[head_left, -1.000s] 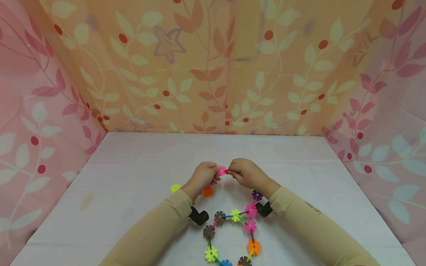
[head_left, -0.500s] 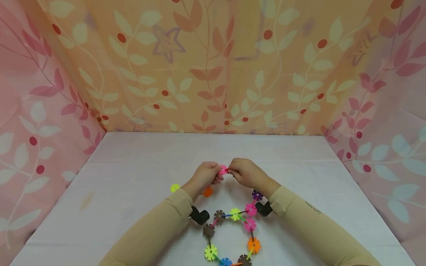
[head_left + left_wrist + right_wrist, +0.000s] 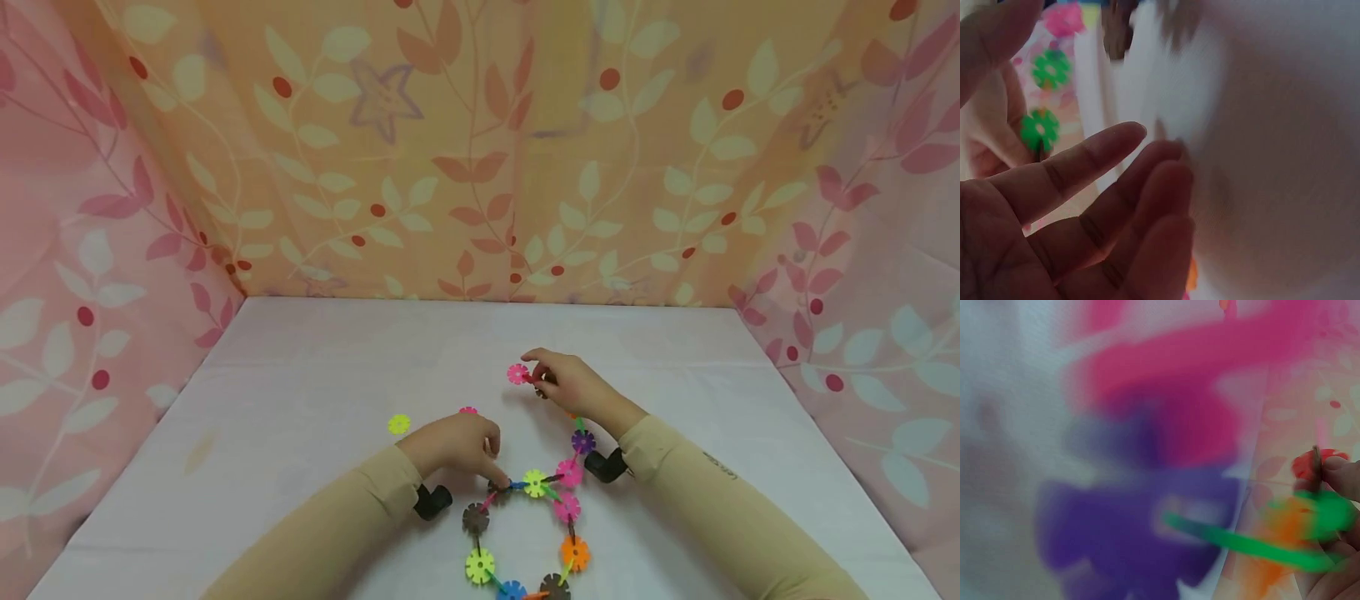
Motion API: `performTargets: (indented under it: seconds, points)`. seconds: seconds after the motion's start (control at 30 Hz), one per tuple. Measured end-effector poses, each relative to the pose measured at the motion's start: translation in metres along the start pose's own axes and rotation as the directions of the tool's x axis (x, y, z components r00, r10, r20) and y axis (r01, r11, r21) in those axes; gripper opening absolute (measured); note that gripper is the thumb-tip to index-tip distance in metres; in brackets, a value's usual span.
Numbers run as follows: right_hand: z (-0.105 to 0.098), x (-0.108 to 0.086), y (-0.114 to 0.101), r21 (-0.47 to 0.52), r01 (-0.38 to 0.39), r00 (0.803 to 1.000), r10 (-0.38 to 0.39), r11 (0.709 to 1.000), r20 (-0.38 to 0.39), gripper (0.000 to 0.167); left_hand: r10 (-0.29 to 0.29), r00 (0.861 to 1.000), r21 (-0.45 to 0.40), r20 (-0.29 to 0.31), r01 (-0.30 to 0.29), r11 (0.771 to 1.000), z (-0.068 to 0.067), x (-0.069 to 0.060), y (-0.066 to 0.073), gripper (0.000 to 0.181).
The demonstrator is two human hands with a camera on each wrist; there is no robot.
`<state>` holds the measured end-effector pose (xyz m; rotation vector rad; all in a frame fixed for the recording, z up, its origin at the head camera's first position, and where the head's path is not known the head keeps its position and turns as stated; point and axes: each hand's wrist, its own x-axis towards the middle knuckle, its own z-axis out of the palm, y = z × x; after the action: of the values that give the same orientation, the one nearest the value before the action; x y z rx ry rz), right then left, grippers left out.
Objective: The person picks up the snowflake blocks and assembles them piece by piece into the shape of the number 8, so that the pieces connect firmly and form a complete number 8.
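My right hand (image 3: 581,387) pinches the free end of a chain of notched plastic discs. A pink notched disc (image 3: 518,374) sticks out to the left of its fingers; a red disc (image 3: 1305,465) is at the thumb in the right wrist view. From that hand the chain runs down past a purple disc (image 3: 582,442) into a ring on the table. My left hand (image 3: 453,443) reaches down beside the ring, a fingertip over a dark brown disc (image 3: 498,493); contact is unclear. In the left wrist view its fingers (image 3: 1094,150) are loosely spread, with nothing between them.
A loose yellow disc (image 3: 399,424) lies left of the left hand. Part of a pink disc (image 3: 468,411) shows behind that hand. The ring includes an orange disc (image 3: 575,553) and a yellow-green disc (image 3: 480,567) near the front. Patterned cloth (image 3: 480,167) encloses the white table (image 3: 322,350).
My left hand has let go of the pink disc and moved down to the ring. The right hand still holds the chain end, shifted slightly right and up.
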<state>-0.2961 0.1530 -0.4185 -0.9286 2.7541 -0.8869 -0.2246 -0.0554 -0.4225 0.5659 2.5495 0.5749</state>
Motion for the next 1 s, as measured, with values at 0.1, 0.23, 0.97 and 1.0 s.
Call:
performTargets:
  seconds: [0.1, 0.23, 0.97, 1.0]
  points:
    - [-0.001, -0.003, 0.001, 0.034, -0.017, 1.000, 0.016, 0.999, 0.012, 0.041, -0.010, 0.999, 0.081, 0.042, 0.006, 0.997, 0.008, -0.008, 0.008, 0.038]
    - [-0.003, -0.005, 0.003, 0.018, -0.043, 0.998, 0.042, 0.999, 0.045, 0.038, 0.001, 0.997, 0.104, 0.081, -0.009, 0.995, 0.012, -0.013, 0.017, 0.032]
    - [-0.002, -0.013, 0.006, -0.104, 0.067, 0.953, -0.033, 0.992, 0.300, 0.031, -0.104, 0.957, -0.060, -0.271, 0.091, 0.994, -0.021, 0.019, -0.043, 0.027]
    - [-0.002, -0.013, 0.006, -0.102, 0.065, 0.954, -0.032, 0.993, 0.298, 0.031, -0.129, 0.955, -0.061, -0.267, 0.117, 0.991, -0.021, 0.021, -0.047, 0.027]
